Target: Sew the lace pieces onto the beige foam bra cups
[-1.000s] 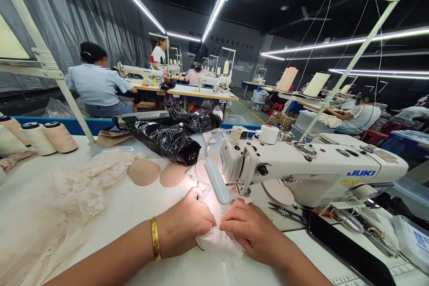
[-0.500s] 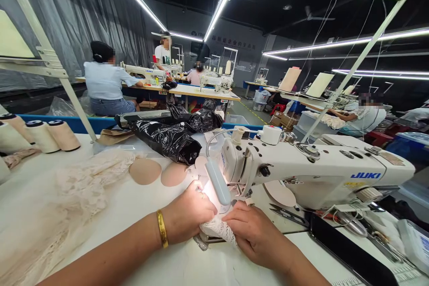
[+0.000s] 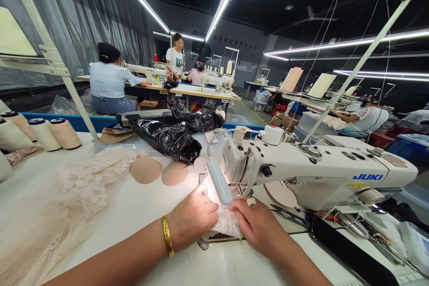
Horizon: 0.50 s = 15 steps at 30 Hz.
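Observation:
White lace fabric [image 3: 229, 224] lies at the needle area of a white sewing machine [image 3: 295, 161]. My left hand [image 3: 192, 214], with a gold bangle at the wrist, is closed with its fingers curled on the lace's left side. On the right side, my right hand [image 3: 256, 223] grips the edge of the lace with bent fingers close to the presser foot. A lit grey lamp [image 3: 218, 183] on a bendable neck hangs over the work and hides the needle and some fingertips.
Left on the table are sheer lace cloth [image 3: 80, 196], round beige pads [image 3: 145, 170] and thread cones [image 3: 65, 134]. A black plastic bag [image 3: 167, 136] lies behind. Thread snips [image 3: 290, 216] and a black phone [image 3: 348, 250] sit at right. Co-workers sit or stand beyond.
The lace, bunched up between my hands before, now lies flatter under the lamp. My right hand has moved slightly right and its fingers have shifted toward the presser foot. The standing co-worker has straightened up.

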Each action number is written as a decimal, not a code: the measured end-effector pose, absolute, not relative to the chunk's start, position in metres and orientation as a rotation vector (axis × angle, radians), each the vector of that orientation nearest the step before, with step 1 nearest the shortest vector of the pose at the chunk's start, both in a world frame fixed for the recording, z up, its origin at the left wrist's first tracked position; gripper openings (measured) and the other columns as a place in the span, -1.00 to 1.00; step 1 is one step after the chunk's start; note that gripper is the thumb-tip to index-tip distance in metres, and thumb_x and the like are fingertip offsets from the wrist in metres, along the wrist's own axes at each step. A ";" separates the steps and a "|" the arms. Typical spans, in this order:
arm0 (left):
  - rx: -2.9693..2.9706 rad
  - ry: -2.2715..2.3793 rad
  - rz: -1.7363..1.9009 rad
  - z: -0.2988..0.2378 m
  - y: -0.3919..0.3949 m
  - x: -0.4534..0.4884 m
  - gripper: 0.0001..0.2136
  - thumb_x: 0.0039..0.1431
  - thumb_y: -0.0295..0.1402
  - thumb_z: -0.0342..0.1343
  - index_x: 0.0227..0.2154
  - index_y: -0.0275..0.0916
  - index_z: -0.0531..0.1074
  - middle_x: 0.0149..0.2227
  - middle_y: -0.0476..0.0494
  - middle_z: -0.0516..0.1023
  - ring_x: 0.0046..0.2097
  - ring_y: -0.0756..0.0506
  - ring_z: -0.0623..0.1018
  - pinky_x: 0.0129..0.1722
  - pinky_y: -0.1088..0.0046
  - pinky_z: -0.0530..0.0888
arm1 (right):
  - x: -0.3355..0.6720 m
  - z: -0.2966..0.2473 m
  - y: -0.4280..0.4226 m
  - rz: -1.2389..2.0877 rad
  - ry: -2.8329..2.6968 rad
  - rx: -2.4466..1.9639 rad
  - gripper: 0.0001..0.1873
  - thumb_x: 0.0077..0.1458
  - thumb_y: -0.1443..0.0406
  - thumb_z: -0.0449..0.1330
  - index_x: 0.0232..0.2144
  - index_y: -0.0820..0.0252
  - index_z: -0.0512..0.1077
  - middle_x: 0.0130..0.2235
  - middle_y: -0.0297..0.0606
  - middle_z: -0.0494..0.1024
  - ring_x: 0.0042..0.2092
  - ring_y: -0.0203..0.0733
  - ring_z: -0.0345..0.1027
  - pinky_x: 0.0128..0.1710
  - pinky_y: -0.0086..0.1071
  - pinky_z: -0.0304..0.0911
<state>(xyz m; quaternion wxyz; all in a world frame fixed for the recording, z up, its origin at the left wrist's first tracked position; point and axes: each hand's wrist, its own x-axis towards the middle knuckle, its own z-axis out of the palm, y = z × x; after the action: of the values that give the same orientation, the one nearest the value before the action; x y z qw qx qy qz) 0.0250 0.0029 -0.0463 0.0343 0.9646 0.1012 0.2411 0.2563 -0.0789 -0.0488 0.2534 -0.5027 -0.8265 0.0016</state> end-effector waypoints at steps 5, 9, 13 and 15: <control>3.396 0.468 0.841 -0.052 -0.002 0.034 -0.72 0.10 -0.70 0.09 -0.59 -0.24 0.28 -0.47 -0.10 0.46 -0.38 -0.13 0.47 -0.24 0.19 0.39 | 0.254 -0.040 -0.077 0.148 -2.183 -1.492 -0.74 0.26 0.44 -0.04 -0.15 0.14 0.41 -0.31 -0.25 0.59 -0.34 -0.12 0.42 -0.32 -0.33 0.26; 3.401 0.542 0.939 -0.057 -0.004 0.039 -0.71 0.08 -0.69 0.14 -0.59 -0.22 0.25 -0.49 -0.07 0.44 -0.34 -0.14 0.48 -0.17 0.15 0.43 | 0.251 -0.038 -0.074 0.177 -2.108 -1.583 -0.72 0.30 0.39 -0.07 -0.21 0.17 0.45 -0.28 -0.18 0.60 -0.29 -0.07 0.46 -0.29 -0.29 0.32; 3.414 0.547 0.889 -0.059 -0.005 0.041 -0.72 0.06 -0.69 0.13 -0.59 -0.22 0.24 -0.48 -0.07 0.44 -0.41 -0.12 0.44 -0.26 0.20 0.42 | 0.251 -0.040 -0.072 0.155 -2.096 -1.562 -0.72 0.27 0.40 -0.06 -0.19 0.18 0.45 -0.30 -0.18 0.60 -0.28 -0.05 0.48 -0.31 -0.28 0.33; 3.384 0.566 0.811 -0.057 -0.006 0.039 -0.72 0.03 -0.69 0.13 -0.59 -0.22 0.25 -0.49 -0.06 0.43 -0.42 -0.10 0.42 -0.29 0.24 0.40 | 0.252 -0.041 -0.072 0.140 -2.126 -1.490 -0.71 0.26 0.43 -0.06 -0.17 0.18 0.45 -0.30 -0.19 0.61 -0.28 -0.06 0.48 -0.31 -0.29 0.34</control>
<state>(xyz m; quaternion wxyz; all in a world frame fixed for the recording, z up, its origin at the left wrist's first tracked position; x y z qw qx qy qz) 0.0387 -0.0059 -0.0573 -0.1910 0.9422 0.1574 0.2258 0.2523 -0.0724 -0.0412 0.2676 -0.5522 -0.7879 0.0517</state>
